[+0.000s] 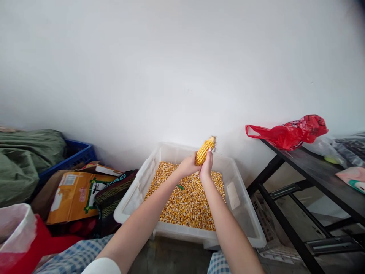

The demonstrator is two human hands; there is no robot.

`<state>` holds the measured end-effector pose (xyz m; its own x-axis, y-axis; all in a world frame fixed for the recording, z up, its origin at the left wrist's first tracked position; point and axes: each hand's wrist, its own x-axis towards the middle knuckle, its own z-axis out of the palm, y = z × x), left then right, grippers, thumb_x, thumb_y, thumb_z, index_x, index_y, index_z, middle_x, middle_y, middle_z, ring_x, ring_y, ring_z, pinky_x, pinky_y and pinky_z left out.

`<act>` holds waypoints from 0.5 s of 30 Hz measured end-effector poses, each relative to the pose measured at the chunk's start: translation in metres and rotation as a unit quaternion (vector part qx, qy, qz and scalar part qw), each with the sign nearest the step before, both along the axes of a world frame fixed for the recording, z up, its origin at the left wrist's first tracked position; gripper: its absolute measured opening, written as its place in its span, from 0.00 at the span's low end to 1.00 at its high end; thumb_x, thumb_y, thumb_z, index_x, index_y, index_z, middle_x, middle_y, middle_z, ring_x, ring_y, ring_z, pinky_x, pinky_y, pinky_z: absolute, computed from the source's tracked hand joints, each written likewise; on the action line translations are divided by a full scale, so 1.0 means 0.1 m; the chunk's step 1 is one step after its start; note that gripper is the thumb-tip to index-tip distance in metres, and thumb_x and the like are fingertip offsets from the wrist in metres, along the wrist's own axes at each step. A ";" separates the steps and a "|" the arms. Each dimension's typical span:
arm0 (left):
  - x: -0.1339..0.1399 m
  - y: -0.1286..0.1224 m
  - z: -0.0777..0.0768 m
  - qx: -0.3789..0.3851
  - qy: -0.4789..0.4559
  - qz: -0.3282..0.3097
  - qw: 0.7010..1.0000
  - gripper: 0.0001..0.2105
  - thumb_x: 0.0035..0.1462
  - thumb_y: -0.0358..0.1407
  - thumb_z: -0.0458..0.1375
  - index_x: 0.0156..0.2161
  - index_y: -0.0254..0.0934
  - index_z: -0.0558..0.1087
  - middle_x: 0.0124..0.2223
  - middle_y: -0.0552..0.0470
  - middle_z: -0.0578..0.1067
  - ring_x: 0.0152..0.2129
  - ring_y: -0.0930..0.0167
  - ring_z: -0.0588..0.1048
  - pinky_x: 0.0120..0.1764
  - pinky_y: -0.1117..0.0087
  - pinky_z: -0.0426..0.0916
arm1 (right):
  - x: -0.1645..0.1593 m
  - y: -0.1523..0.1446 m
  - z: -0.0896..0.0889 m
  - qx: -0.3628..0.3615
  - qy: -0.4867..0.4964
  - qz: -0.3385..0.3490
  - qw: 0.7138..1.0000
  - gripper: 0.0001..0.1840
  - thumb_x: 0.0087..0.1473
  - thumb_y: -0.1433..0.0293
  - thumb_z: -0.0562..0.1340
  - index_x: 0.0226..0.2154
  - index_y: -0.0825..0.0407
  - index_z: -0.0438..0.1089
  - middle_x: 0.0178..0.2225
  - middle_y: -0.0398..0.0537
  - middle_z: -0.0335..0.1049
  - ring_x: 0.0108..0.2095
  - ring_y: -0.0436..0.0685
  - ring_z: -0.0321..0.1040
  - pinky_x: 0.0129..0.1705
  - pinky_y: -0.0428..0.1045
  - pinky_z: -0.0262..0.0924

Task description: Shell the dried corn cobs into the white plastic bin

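Observation:
A yellow corn cob (204,152) with kernels on it is held up between both hands, its silky tip tilted up and to the right. My left hand (188,165) is closed around its lower end. My right hand (207,166) grips its right side, thumb pressed along the kernels. Beneath the hands, loose corn kernels (185,205) cover the bottom of a translucent plastic bin (247,213). A small green object (180,187) lies among the kernels; its kind is unclear. My palms and most fingers are hidden behind the cob and wrists.
A white wall (182,76) rises behind the bin. On the right, a black metal-framed table (319,173) carries a red plastic bag (296,131). To the left are an orange cardboard box (75,194), a blue crate (80,152), green cloth (37,152) and a red-and-white bag (17,228).

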<state>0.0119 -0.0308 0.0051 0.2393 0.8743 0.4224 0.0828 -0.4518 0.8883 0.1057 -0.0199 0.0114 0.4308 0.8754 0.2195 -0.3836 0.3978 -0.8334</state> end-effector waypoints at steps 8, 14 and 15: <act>-0.02 0.04 -0.20 -0.060 -0.032 -0.071 0.995 0.42 0.31 0.25 0.64 0.56 0.33 0.55 0.26 0.56 0.72 0.18 0.72 0.68 0.28 0.73 0.62 | 0.19 0.09 0.04 -0.052 -0.051 0.048 0.996 0.22 0.46 0.52 0.55 0.34 0.52 0.66 0.31 0.44 0.70 0.32 0.51 0.67 0.32 0.45 0.63; 0.00 0.01 -0.20 -0.096 0.006 -0.150 0.984 0.46 0.27 0.24 0.63 0.58 0.36 0.54 0.28 0.57 0.73 0.18 0.72 0.68 0.24 0.75 0.63 | 0.32 0.09 0.03 -0.080 0.099 0.069 0.989 0.19 0.45 0.52 0.56 0.27 0.52 0.62 0.21 0.41 0.67 0.23 0.51 0.67 0.29 0.47 0.64; 0.01 0.01 -0.20 -0.107 -0.007 -0.160 0.981 0.48 0.27 0.23 0.64 0.59 0.37 0.53 0.30 0.56 0.74 0.18 0.73 0.69 0.24 0.75 0.63 | 0.35 0.09 0.03 -0.078 0.116 0.084 0.987 0.19 0.46 0.53 0.56 0.26 0.52 0.62 0.21 0.42 0.68 0.23 0.51 0.67 0.30 0.48 0.65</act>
